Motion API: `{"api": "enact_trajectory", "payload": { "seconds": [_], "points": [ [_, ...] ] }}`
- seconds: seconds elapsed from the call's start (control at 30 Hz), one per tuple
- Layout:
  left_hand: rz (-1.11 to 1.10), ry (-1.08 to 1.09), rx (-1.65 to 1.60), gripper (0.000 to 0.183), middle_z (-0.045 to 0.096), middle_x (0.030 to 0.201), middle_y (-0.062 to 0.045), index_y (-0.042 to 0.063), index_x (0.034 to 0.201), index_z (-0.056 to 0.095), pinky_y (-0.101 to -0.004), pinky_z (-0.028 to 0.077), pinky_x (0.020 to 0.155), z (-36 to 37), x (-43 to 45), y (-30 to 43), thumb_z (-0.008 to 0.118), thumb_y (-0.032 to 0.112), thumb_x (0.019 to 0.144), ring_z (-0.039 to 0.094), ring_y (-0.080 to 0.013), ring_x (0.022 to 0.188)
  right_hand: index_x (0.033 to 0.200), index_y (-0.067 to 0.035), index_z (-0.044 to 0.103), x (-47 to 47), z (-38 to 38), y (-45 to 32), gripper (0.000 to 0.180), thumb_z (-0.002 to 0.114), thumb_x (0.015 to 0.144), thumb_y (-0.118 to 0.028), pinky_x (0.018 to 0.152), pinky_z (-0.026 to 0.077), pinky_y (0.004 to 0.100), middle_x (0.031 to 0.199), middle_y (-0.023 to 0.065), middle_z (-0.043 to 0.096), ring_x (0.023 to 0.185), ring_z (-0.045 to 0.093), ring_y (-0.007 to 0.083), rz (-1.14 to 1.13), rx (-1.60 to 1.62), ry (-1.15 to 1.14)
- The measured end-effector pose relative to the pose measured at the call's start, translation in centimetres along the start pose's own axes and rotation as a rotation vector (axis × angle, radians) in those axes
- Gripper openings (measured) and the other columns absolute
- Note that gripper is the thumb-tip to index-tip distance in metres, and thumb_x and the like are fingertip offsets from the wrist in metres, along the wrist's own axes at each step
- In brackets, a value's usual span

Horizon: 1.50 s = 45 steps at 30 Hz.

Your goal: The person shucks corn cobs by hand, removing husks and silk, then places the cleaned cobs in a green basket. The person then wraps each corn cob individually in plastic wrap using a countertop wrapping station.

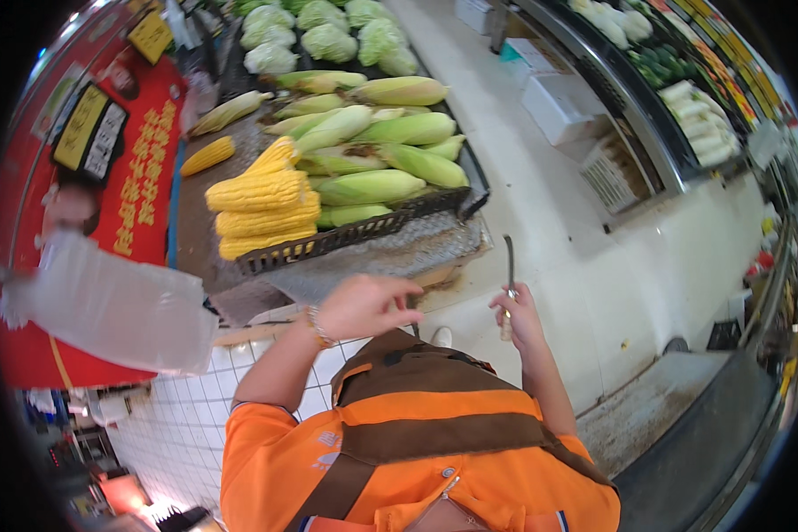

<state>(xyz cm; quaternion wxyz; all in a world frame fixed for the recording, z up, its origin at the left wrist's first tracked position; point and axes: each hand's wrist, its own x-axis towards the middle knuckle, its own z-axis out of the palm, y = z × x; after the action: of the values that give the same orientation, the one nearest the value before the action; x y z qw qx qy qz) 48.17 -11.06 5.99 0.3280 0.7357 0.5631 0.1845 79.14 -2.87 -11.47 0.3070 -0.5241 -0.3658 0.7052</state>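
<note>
My right hand (520,315) grips a knife by its pale handle, and the knife's narrow dark blade (510,256) points away from me, slightly hooked at the tip. With its fingers loosely bent and apart, my left hand (371,307) hovers before my brown apron (432,372); I see nothing held in it. Beyond that hand stands a low-edged black plastic crate (366,233). Green corn ears in husks (372,189) are heaped in it. Husked yellow corn cobs (259,206) are stacked at its left front corner.
One yellow cob (207,156) and a husked-over ear (231,113) lie left of the heap. Cabbages (329,43) sit behind. A roll of clear plastic bags (116,302) hangs at left by a red sign (139,219). White foam boxes (562,106) stand under the right-hand vegetable stand (658,146).
</note>
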Motion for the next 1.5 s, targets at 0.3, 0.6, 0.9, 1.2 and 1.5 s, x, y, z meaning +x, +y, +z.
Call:
{"api": "enact_trajectory", "payload": {
  "seconds": [0.3, 0.6, 0.9, 1.2, 1.5],
  "points": [
    [-0.01, -0.126, -0.002, 0.041, 0.073, 0.091, -0.01, 0.007, 0.115, 0.068, -0.0376, 0.055, 0.069, 8.4, -0.6, -5.3, 0.065, 0.043, 0.094, 0.071, -0.0265, 0.077, 0.112, -0.002, 0.048, 0.4, -3.8, -2.4, 0.033, 0.062, 0.082, -0.002, 0.039, 0.041, 0.0284, 0.068, 0.012, 0.065, 0.044, 0.052, 0.0133, -0.146, -0.508, 0.316],
    [-0.215, -0.088, -0.18, 0.04, 0.073, 0.091, -0.009, 0.008, 0.116, 0.069, -0.0354, 0.055, 0.069, 11.3, 5.5, -6.1, 0.068, 0.04, 0.092, 0.071, -0.0238, 0.077, 0.117, -0.004, 0.06, 8.3, -9.0, -13.7, 0.028, 0.061, 0.099, -0.025, 0.043, 0.039, 0.0228, 0.075, 0.0036, 0.065, 0.053, 0.053, 0.0079, -0.294, -0.232, 0.337],
    [-0.664, -0.013, 0.041, 0.041, 0.069, 0.105, -0.013, 0.006, 0.12, 0.066, -0.0383, 0.056, 0.077, 16.6, 17.8, -10.6, 0.074, 0.031, 0.088, 0.07, -0.0264, 0.083, 0.109, 0.003, 0.058, 36.1, -17.2, -0.1, 0.037, 0.062, 0.093, -0.03, 0.073, 0.053, 0.0438, 0.085, 0.0227, 0.066, 0.078, 0.067, 0.035, 0.143, -0.763, 0.104],
    [-1.211, -0.01, 0.15, 0.071, 0.051, 0.133, -0.027, 0.002, 0.143, 0.045, -0.0473, 0.054, 0.091, 20.4, 24.4, -8.2, 0.074, 0.034, 0.086, 0.06, -0.0434, 0.113, 0.117, 0.0, 0.052, 56.6, -9.0, -0.7, 0.04, 0.059, 0.097, -0.033, 0.083, 0.052, 0.0476, 0.097, 0.0279, 0.068, 0.097, 0.067, 0.0419, 0.104, -0.664, -0.367],
    [-1.252, -0.05, 0.154, 0.086, 0.034, 0.148, -0.035, -0.011, 0.138, 0.045, -0.0471, 0.046, 0.106, 21.9, 27.3, -5.7, 0.076, 0.045, 0.08, 0.047, -0.0488, 0.131, 0.108, 0.0, 0.055, 62.6, 5.8, 0.8, 0.03, 0.068, 0.085, -0.015, 0.083, 0.051, 0.0495, 0.102, 0.0261, 0.064, 0.096, 0.062, 0.0473, -0.263, -0.722, -0.599]
  ]
}}
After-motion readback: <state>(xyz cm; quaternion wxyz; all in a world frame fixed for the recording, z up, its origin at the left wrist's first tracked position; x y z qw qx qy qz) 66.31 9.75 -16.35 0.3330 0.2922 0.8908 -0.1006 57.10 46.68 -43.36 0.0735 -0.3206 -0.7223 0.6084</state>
